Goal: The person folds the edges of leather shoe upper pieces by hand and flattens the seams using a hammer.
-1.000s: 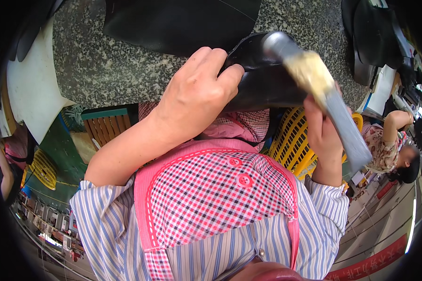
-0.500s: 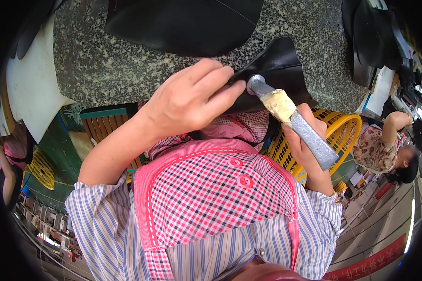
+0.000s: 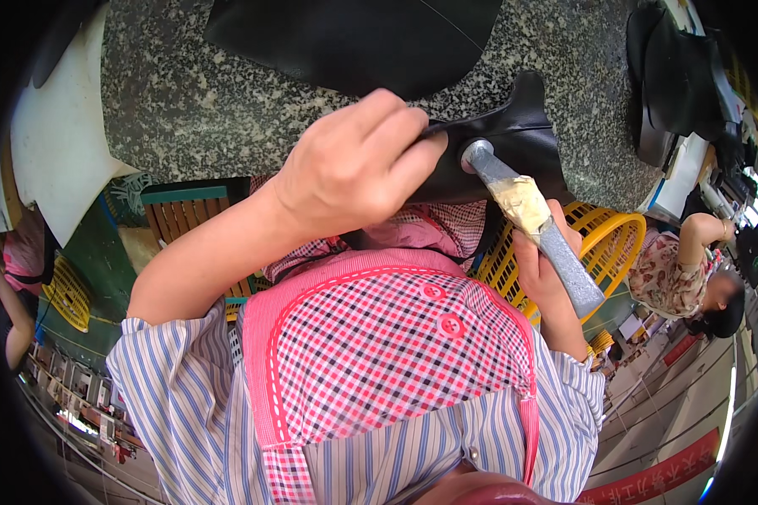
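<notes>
A black leather piece [image 3: 522, 143] with a raised, curved flap lies at the near edge of the speckled stone slab [image 3: 202, 126]. My left hand [image 3: 358, 168] is closed on its left edge, thumb and fingers pinched together. My right hand [image 3: 543, 269] is closed round a metal hammer [image 3: 571, 269], its grip mostly hidden beneath the head. Yellowish tape wraps the middle of the hammer. Its round face rests on or just over the leather, to the right of my left fingers.
Another large black leather piece [image 3: 345, 42] lies farther back on the slab. More black pieces [image 3: 682, 76] are stacked at the far right. A yellow plastic basket [image 3: 619, 252] stands below the slab's right side, near a co-worker [image 3: 674, 261]. A slatted wooden stool [image 3: 189, 219] is at the left.
The leather piece, both hands and the hammer appear slightly farther right as the whole view shifts. The raised flap now stands narrower and more curled. Both hands keep their holds.
</notes>
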A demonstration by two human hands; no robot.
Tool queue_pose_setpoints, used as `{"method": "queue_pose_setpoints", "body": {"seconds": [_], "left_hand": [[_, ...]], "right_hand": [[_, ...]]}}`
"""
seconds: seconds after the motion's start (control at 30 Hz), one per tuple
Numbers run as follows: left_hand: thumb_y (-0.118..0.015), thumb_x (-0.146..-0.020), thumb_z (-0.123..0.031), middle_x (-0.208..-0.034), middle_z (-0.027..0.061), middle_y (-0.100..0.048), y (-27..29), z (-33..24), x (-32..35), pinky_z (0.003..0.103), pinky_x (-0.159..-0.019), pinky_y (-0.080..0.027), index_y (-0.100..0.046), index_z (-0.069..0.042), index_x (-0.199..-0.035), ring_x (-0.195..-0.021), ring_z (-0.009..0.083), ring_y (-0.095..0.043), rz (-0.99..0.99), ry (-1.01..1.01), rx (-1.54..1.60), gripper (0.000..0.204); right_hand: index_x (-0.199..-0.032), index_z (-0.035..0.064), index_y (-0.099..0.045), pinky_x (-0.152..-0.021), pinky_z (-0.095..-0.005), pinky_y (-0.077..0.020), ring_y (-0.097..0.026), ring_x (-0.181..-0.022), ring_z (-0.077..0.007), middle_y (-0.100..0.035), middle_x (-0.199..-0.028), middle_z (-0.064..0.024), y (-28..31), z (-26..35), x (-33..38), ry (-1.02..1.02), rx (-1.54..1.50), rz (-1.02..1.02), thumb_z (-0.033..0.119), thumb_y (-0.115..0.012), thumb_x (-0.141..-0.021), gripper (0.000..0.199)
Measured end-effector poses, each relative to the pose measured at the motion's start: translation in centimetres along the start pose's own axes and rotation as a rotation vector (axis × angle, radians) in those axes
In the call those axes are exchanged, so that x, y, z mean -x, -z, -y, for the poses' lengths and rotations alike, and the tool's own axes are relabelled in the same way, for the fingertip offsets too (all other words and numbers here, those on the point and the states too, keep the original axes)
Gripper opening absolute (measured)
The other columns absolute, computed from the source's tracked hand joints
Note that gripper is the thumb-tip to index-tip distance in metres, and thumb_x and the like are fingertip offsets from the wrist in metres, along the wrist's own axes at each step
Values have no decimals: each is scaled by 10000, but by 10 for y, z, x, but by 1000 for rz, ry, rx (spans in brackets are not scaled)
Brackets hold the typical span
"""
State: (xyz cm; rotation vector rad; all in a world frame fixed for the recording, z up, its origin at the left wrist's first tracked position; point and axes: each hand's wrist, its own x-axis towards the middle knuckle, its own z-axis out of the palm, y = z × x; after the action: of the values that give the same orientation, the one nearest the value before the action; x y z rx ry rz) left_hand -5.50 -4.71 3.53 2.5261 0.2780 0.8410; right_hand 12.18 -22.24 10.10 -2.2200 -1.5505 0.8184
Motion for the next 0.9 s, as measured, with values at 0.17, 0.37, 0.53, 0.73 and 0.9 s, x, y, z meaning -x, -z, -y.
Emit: {"method": "queue_pose_setpoints", "body": {"seconds": [0.17, 0.37, 0.53, 0.73, 0.9], "left_hand": [[-596, -639, -65, -728, 74, -514, 3, -8, -13, 289, -638, -474, -620, -25, -783, -738, 217, -523, 40, 215, 77, 151], [-652, -661, -24, -691, 71, -487, 5, -11, -20, 345, -587, -444, -640, -45, -814, -667, 240, -508, 153, 324, 24, 155], [-649, -659, -33, -700, 71, -491, 3, -14, -23, 351, -592, -445, -638, -47, -824, -680, 241, -512, 113, 339, 29, 166], [-628, -625, -62, -687, 72, -473, 1, -14, -21, 296, -635, -469, -577, -42, -707, -724, 220, -509, 113, 310, -23, 98], [-630, -624, -53, -689, 68, -473, 4, -14, -20, 298, -631, -468, -585, -40, -720, -719, 220, -507, 112, 314, -7, 107]], "right_hand": [[-832, 25, -519, -508, -342, -458, -604, -562, -289, -561, -608, -133, 7, 8, -3, -74, -13, 41, 108, -682, -679, 239], [-987, -57, -547, -580, -279, -445, -594, -660, -166, -588, -764, -148, 21, 10, -8, 83, -132, -259, 92, -548, -839, 210], [-1039, -3, -563, -579, -271, -438, -589, -685, -159, -590, -787, -144, 26, 12, -28, 86, 224, -62, 108, -609, -827, 244], [-800, 15, -506, -494, -285, -417, -565, -515, -189, -532, -608, -118, 29, 18, -38, 67, 183, 39, 100, -590, -812, 120], [-801, 17, -492, -489, -309, -409, -562, -511, -285, -504, -587, -136, 29, 20, -19, 59, 115, 96, 101, -628, -766, 163]]}}
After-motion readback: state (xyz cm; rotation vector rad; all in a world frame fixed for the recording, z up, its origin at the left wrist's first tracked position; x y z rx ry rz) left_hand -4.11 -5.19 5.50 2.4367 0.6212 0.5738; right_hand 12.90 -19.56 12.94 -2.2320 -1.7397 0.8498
